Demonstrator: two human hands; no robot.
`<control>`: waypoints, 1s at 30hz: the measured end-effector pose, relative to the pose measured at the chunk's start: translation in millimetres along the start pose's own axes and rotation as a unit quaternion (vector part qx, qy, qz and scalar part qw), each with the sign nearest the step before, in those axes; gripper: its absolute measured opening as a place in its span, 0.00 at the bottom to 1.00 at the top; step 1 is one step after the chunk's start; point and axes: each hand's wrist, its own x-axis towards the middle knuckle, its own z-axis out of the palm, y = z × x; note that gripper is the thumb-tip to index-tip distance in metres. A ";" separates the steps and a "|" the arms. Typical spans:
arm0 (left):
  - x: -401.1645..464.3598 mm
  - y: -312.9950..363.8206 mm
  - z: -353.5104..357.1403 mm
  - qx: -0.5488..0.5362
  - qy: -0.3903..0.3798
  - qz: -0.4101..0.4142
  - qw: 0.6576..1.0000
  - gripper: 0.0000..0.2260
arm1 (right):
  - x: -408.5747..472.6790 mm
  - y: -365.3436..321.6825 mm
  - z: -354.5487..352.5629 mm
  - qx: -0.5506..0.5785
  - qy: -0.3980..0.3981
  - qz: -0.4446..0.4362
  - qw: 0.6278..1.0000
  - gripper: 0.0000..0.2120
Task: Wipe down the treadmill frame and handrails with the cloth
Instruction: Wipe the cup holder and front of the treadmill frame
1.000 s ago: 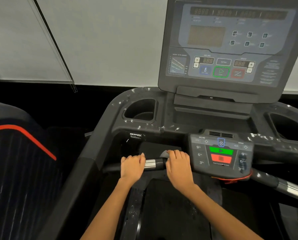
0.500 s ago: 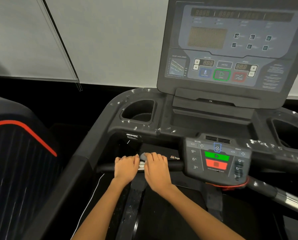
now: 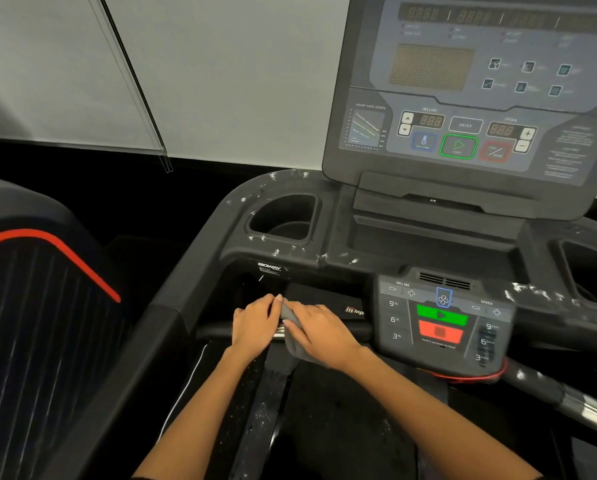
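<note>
Left of the small grey control pad [image 3: 442, 323] with its green and red buttons, the black front handrail [image 3: 345, 330] of the treadmill runs crosswise, its long axis left to right. The left hand [image 3: 255, 323] sits furthest from the pad, fingers curled over the bar. Touching it on the pad side, the right hand [image 3: 319, 332] presses the grey cloth [image 3: 295, 348] onto the bar, fingers wrapped over it, cloth hanging below the rail. A sliver of shiny metal sensor [image 3: 279, 330] shows between the hands. The bare stretch of rail lies toward the pad, so the right hand is likely the nearer for wiping it.
</note>
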 end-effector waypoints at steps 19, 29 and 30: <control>83.5 -19.7 -64.4 0.038 0.202 0.108 0.973 0.13 | 85.7 24.0 -27.8 0.029 0.190 0.152 0.969 0.21; 119.2 -56.9 -78.9 0.186 0.122 0.004 0.975 0.21 | 111.3 19.8 15.3 -0.055 0.129 0.100 0.985 0.25; 120.6 -55.9 -79.0 0.191 0.118 0.005 0.974 0.22 | 116.4 17.3 17.6 -0.057 0.126 0.086 0.987 0.24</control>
